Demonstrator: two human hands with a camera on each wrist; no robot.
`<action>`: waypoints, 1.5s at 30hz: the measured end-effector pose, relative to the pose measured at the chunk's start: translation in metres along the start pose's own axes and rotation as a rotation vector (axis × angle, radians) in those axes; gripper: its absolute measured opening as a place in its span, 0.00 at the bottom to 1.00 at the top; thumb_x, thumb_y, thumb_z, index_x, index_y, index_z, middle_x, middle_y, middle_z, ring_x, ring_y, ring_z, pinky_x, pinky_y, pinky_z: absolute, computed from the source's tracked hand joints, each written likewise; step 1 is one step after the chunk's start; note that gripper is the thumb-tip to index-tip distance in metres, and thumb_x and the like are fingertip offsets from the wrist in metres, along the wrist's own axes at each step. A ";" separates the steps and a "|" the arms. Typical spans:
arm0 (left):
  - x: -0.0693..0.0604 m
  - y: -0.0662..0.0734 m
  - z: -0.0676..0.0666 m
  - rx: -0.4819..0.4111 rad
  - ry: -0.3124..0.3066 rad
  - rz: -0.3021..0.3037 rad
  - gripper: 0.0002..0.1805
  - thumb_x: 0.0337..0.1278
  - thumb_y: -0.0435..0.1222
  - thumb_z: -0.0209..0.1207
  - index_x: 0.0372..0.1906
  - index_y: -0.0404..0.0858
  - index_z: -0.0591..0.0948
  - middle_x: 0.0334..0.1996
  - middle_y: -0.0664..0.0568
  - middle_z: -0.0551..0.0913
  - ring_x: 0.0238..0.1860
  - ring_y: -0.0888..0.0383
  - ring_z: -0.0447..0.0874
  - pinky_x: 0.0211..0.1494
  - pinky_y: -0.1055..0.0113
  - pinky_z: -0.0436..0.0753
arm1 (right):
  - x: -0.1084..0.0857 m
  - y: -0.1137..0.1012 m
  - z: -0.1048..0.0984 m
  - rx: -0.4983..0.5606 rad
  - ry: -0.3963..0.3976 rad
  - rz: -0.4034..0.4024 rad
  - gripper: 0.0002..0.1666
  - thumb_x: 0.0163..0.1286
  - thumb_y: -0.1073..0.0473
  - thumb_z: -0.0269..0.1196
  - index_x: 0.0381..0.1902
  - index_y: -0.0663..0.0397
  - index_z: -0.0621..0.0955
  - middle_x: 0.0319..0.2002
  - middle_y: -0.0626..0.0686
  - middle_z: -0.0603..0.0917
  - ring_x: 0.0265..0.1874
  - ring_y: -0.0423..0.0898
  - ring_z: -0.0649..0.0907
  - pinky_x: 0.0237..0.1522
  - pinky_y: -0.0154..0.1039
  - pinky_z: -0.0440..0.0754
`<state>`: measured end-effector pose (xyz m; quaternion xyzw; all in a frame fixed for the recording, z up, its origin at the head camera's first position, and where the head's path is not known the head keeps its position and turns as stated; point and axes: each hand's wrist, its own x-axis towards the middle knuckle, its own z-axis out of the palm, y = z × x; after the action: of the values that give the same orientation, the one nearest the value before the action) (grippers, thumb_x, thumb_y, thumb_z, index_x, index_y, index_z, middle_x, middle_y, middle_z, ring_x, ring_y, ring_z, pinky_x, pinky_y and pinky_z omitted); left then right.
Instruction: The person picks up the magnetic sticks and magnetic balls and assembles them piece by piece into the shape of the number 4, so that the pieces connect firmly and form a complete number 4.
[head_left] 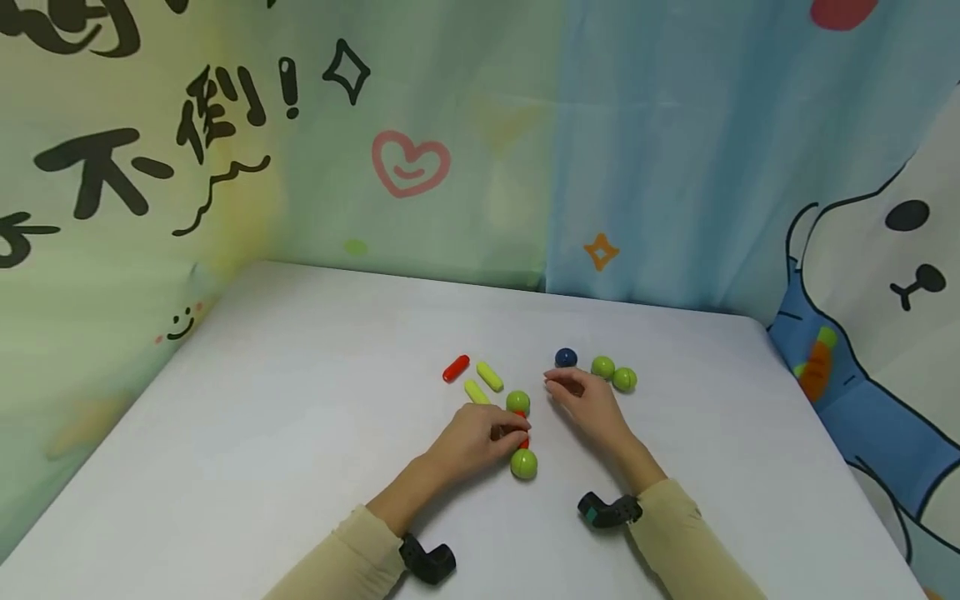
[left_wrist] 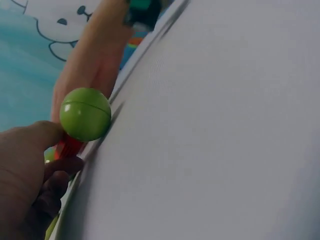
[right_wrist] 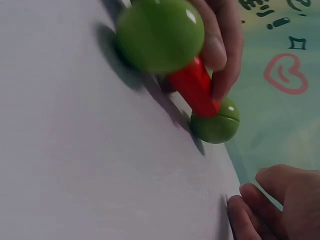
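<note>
Stiff red rod best held by its middle

On the white table [head_left: 262, 383], the left hand [head_left: 480, 433] pinches the rod between thumb and fingers; the right hand [head_left: 590, 410] hangs loose-fingered, holding nothing visible. The red rod [right_wrist: 191, 87], flat-sided, looks light and rigid, so its middle should give the surest hold. Green balls [right_wrist: 160, 35] at both ends look smooth and hard, likely slippery; fingers partly cover the joints, so their firmness is unclear. The smaller blue ball [head_left: 566, 357], just beyond the right fingertips, would probably roll.
</note>
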<state>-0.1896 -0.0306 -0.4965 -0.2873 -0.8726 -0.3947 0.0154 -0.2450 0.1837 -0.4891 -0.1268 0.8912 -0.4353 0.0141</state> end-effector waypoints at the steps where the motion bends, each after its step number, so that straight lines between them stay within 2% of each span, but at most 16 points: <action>1: -0.001 0.001 0.001 -0.007 -0.002 -0.001 0.09 0.59 0.40 0.62 0.43 0.44 0.87 0.32 0.61 0.86 0.27 0.71 0.73 0.29 0.80 0.72 | 0.005 0.000 0.001 -0.016 -0.022 -0.004 0.15 0.69 0.55 0.59 0.51 0.54 0.81 0.48 0.54 0.84 0.50 0.49 0.82 0.53 0.46 0.79; 9: -0.004 0.003 0.002 -0.050 0.020 0.005 0.08 0.57 0.38 0.63 0.41 0.44 0.87 0.30 0.61 0.86 0.23 0.70 0.69 0.25 0.80 0.67 | 0.047 -0.026 0.012 -0.186 -0.246 -0.053 0.19 0.66 0.47 0.61 0.50 0.51 0.82 0.43 0.50 0.86 0.45 0.46 0.82 0.46 0.42 0.80; 15: -0.005 -0.001 0.002 -0.080 0.017 0.014 0.09 0.57 0.38 0.63 0.42 0.42 0.87 0.29 0.60 0.85 0.24 0.71 0.69 0.26 0.81 0.67 | 0.061 -0.042 0.024 -0.307 -0.315 -0.084 0.20 0.60 0.46 0.67 0.45 0.52 0.84 0.35 0.47 0.86 0.37 0.41 0.82 0.42 0.38 0.80; 19: -0.004 -0.001 0.003 -0.085 0.022 0.029 0.09 0.57 0.38 0.63 0.42 0.42 0.87 0.28 0.60 0.85 0.24 0.71 0.69 0.25 0.81 0.67 | 0.062 -0.047 0.028 -0.360 -0.321 -0.091 0.18 0.59 0.48 0.68 0.43 0.52 0.84 0.33 0.46 0.86 0.34 0.39 0.82 0.41 0.36 0.80; 25: -0.004 -0.002 0.004 -0.092 0.022 0.041 0.09 0.58 0.38 0.63 0.42 0.43 0.87 0.28 0.61 0.84 0.24 0.71 0.69 0.26 0.81 0.69 | 0.061 -0.050 0.030 -0.367 -0.345 -0.080 0.14 0.61 0.54 0.66 0.44 0.52 0.84 0.34 0.46 0.86 0.34 0.39 0.82 0.42 0.36 0.81; 29: -0.004 -0.003 0.005 -0.085 0.030 0.047 0.09 0.58 0.38 0.63 0.42 0.42 0.87 0.28 0.60 0.85 0.24 0.72 0.70 0.27 0.81 0.70 | 0.059 -0.049 0.029 -0.370 -0.347 -0.099 0.13 0.62 0.56 0.65 0.44 0.52 0.84 0.35 0.47 0.86 0.35 0.40 0.82 0.43 0.37 0.81; 32: -0.004 -0.004 0.006 -0.072 0.041 0.056 0.09 0.57 0.38 0.63 0.42 0.42 0.87 0.29 0.60 0.85 0.24 0.71 0.70 0.27 0.81 0.70 | 0.058 -0.047 0.028 -0.366 -0.333 -0.115 0.13 0.63 0.56 0.64 0.44 0.52 0.85 0.37 0.48 0.87 0.38 0.41 0.83 0.44 0.39 0.81; 39: -0.004 -0.006 0.008 -0.066 0.044 0.054 0.09 0.57 0.38 0.63 0.42 0.42 0.86 0.30 0.60 0.85 0.24 0.71 0.70 0.27 0.81 0.69 | 0.054 -0.040 0.021 -0.350 -0.287 -0.089 0.14 0.64 0.56 0.64 0.46 0.53 0.85 0.41 0.51 0.87 0.43 0.45 0.84 0.47 0.42 0.80; 45: -0.005 -0.006 0.007 -0.062 0.037 0.047 0.09 0.58 0.39 0.63 0.43 0.43 0.86 0.31 0.60 0.85 0.24 0.71 0.70 0.27 0.81 0.70 | 0.045 -0.022 0.019 -0.239 -0.202 -0.058 0.15 0.64 0.55 0.64 0.48 0.51 0.84 0.43 0.52 0.86 0.42 0.46 0.83 0.46 0.42 0.80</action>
<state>-0.1869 -0.0315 -0.5071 -0.3007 -0.8525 -0.4264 0.0320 -0.2815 0.1454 -0.4795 -0.1965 0.9267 -0.3112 0.0758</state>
